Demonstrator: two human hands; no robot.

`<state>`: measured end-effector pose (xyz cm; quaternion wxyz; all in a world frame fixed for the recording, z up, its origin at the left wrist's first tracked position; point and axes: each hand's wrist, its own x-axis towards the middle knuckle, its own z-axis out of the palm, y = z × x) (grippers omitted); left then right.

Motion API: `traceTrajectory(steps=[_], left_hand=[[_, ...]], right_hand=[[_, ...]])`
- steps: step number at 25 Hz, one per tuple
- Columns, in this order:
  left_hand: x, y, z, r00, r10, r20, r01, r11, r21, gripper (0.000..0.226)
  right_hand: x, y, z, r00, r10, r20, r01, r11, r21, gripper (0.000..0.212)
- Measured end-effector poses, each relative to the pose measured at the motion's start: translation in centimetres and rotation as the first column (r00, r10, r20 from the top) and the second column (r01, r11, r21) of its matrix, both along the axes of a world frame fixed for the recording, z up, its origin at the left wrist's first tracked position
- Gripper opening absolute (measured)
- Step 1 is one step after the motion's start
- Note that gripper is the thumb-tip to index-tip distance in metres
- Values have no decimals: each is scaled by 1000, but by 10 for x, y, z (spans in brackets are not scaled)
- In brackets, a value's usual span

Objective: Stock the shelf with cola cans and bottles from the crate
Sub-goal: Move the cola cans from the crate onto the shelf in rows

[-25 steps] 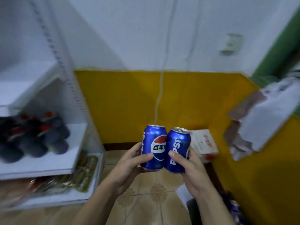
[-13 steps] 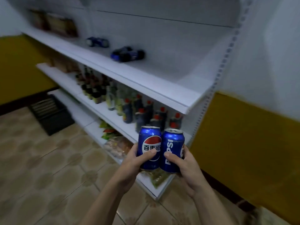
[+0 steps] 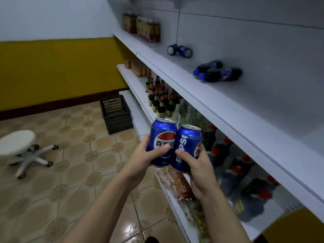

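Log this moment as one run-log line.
left hand: grips left can | right hand: grips right can | cans: side by side | shelf: cans not yet placed

One view only for me: the head camera, wide-angle, pitched forward and down; the left hand [image 3: 140,155] and right hand [image 3: 201,171], gripping the left can [image 3: 163,135] and right can [image 3: 188,142], sit nearest at 6 o'clock; the shelf [image 3: 236,102] recedes from 4 toward 12 o'clock.

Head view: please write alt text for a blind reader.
The left hand grips the left can and the right hand the right can, both blue Pepsi cans, upright and touching, before white shelves. The upper shelf holds lying cans and cola bottles; a black crate and white stool stand on the floor.
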<state>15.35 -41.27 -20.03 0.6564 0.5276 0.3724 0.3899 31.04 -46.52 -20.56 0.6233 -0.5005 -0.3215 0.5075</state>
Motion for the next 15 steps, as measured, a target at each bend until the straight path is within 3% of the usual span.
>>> traceTrajectory(steps=[6, 15], left_hand=[[10, 115, -2, 994, 109, -28, -109, 994, -12, 64], [-2, 236, 5, 978, 202, -55, -203, 979, -20, 62]], right_hand=[[14, 133, -5, 996, 73, -49, -72, 997, 7, 47], [1, 263, -3, 991, 123, -61, -121, 992, 41, 46]])
